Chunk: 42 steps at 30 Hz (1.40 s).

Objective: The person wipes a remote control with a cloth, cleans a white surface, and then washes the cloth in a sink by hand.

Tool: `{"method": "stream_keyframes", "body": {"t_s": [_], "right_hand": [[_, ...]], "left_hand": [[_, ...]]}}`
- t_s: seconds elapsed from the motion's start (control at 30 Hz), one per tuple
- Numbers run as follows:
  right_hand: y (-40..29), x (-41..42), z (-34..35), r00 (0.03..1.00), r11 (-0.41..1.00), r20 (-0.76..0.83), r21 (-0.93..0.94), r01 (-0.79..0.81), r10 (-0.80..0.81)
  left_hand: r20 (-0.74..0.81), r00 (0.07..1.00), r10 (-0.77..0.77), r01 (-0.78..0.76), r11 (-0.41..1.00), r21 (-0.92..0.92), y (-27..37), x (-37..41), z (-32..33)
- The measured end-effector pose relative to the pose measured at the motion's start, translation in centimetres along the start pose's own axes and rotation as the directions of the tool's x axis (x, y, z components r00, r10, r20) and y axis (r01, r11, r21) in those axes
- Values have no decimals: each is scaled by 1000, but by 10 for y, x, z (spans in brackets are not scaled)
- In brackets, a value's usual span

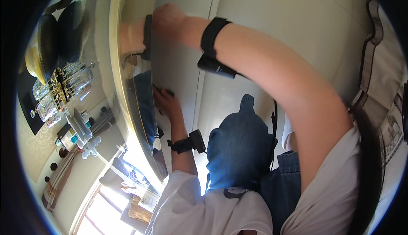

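My right hand (pixel 169 20) is blurred and bent into a loose fist beside the glossy front panel (pixel 137 91) of a piece of furniture. What it holds, if anything, does not show. My left hand (pixel 165 102) is lower down by the same panel, its fingertips partly cut off by the panel's edge. A small dark object (pixel 168 92) lies against its fingers; whether they grip it is unclear. The panel mirrors my right forearm and my jeans. Black straps with small devices circle the right forearm (pixel 216 34) and the left wrist (pixel 183 145).
A gold-coloured edge (pixel 115 43) runs along the furniture top. Beyond it appear a crystal chandelier (pixel 60 88), black stitched padded shapes (pixel 47 43) and a bright window (pixel 102 206). My denim-clad knee (pixel 239 145) is over pale floor tiles (pixel 261 8). Beige fabric (pixel 382 59) hangs at right.
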State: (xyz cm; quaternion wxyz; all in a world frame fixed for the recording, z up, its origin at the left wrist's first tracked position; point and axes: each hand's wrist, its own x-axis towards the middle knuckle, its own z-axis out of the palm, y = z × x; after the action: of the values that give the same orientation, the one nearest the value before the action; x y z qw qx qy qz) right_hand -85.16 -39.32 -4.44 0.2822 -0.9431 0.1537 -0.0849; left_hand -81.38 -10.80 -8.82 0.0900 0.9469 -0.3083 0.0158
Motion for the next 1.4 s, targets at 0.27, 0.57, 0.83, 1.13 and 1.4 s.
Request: {"method": "stream_keyframes", "body": {"t_s": [0.27, 0.57, 0.83, 1.13, 1.4], "right_hand": [[20, -18, -6, 946, 994, -304, 40, -106, 113], [-45, 109, 77, 978, 919, -117, 377, -117, 173], [-14, 56, 28, 997, 955, -69, -296, 23, -46], [28, 63, 17, 884, 961, -381, 47, -273, 270], [98, -16, -27, 893, 979, -410, 156, -134, 188]], "left_hand": [[14, 889, 458, -455, 885, -102, 94, 25, 13], [436, 861, 260, -263, 963, -54, 20, 0, 77], [67, 906, 418, -412, 907, -85, 72, 30, 14], [31, 866, 500, -495, 864, -93, 83, 34, 13], [1, 974, 226, -226, 974, -1, 83, 90, 31]]}}
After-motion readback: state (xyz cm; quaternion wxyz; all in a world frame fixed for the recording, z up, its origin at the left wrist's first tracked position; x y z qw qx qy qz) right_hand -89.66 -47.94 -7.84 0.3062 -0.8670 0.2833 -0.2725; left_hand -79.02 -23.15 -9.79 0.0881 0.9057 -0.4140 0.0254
